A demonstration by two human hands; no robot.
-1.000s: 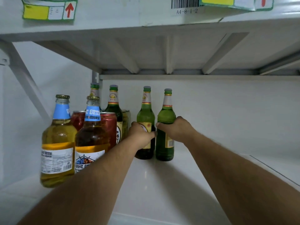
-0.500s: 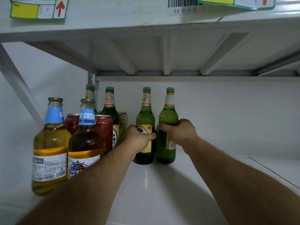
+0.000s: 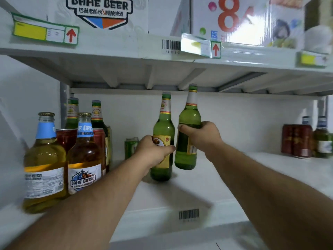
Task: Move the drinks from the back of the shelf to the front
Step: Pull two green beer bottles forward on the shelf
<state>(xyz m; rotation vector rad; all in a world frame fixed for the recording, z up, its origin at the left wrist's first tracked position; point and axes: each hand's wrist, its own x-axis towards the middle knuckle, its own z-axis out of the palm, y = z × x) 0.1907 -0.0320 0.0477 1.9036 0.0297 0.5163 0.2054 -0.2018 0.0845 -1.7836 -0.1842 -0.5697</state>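
**Two green bottles, one in each hand**

Two green glass bottles are being held over the white shelf (image 3: 207,186). The left hand (image 3: 153,152) is wrapped around the left green bottle (image 3: 163,127), right over its yellow label. This bottle looks as if it stands on the shelf, about halfway in. The right hand (image 3: 201,135) is curled around the right green bottle (image 3: 189,120), which is up in the air and leans a little. Both bottles are dark green with a cap on top and a white and gold band on the neck. How full they are is hard to tell.

On the left stand two big clear bottles (image 3: 45,159) of golden beer with blue neck labels, close to the front edge. Behind them are red cans (image 3: 98,141) and two more green bottles (image 3: 96,114). A small green can (image 3: 130,147) sits at the back, just left of the left hand. Far to the right are dark red cans (image 3: 296,140) and more bottles (image 3: 322,139); that part is blurry.

Above is another shelf with cardboard boxes (image 3: 100,13) and yellow tags (image 3: 45,31).
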